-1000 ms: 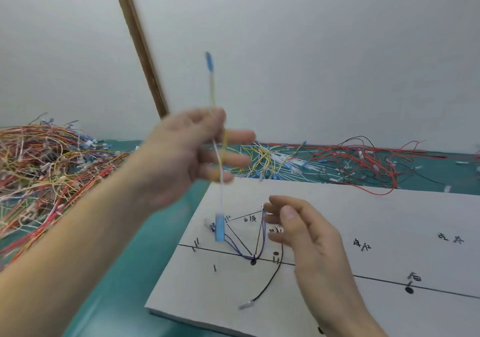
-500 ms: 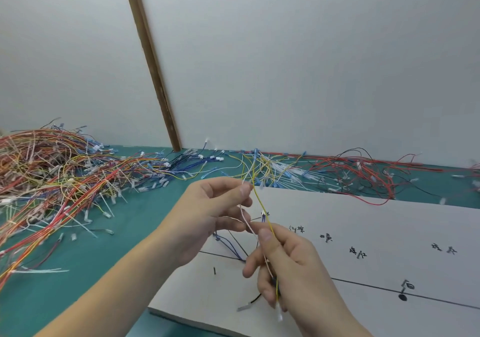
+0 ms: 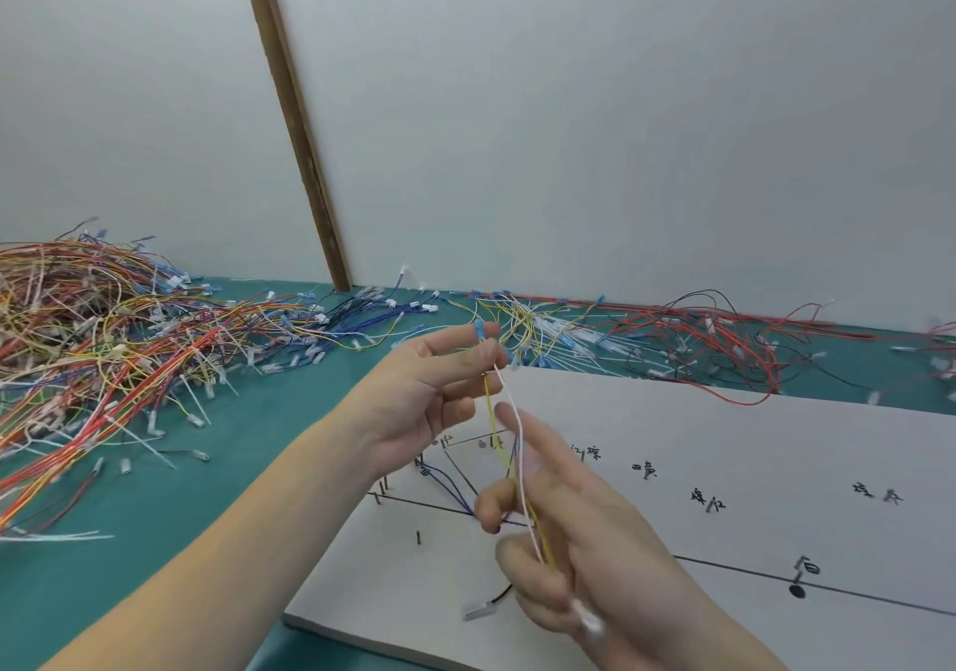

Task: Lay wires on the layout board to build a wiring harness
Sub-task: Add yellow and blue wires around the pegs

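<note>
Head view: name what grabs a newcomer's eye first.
Two hands at centre: the left hand pinches the blue-tipped top of a yellow and white wire pair, the right hand grips it lower, above the white layout board. At left, a tangled wire heap covers the green table.

Plain grey wall (image 3: 621,127), slanted wooden strip (image 3: 295,127), teal tabletop (image 3: 207,489).

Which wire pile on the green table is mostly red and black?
The pile at the far right, behind the white board. The big left heap mixes red, yellow and orange; the middle bunch is yellow and white.
</note>
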The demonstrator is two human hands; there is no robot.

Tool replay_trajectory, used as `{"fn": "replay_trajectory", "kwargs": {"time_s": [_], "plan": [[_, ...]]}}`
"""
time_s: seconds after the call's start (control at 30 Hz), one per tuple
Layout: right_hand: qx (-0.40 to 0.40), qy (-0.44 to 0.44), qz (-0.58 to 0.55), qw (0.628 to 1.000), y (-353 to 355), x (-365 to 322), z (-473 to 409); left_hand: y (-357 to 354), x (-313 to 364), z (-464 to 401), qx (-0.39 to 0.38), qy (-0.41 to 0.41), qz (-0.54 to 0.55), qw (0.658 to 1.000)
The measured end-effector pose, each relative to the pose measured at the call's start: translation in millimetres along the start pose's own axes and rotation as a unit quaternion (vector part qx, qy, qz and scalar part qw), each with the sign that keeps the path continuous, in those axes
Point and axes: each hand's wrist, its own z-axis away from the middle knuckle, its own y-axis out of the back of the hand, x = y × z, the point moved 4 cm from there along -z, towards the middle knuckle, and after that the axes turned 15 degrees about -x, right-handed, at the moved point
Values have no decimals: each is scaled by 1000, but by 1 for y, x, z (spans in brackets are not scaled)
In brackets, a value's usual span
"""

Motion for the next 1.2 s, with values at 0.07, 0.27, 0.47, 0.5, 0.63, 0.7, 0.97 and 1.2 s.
{"fn": "replay_trajectory", "kwargs": {"time_s": [0.07,0.27,0.47,0.5,0.63,0.7,0.97,1.2], "plan": [[36,30,58,997,1,-4,-2,7,-1,-2,15,-4,-48,999],[156,3,158,975,16,3,1,13,-3,-12,11,10,-171,985],[188,-27,220,957,29,12,0,32,-17,-27,36,91,-262,960],[187,-41,228,955,30,15,0,34,-21,-28,35,104,-272,956],[182,-81,227,953,29,22,0,38,-32,-32,45,130,-338,931],[170,-90,234,953,27,21,-1,37,-33,-35,49,137,-385,912],[158,-144,283,935,21,20,5,29,-25,-41,46,160,-520,837],[145,-185,413,880,17,11,14,28,-17,-38,38,142,-569,809]]}}
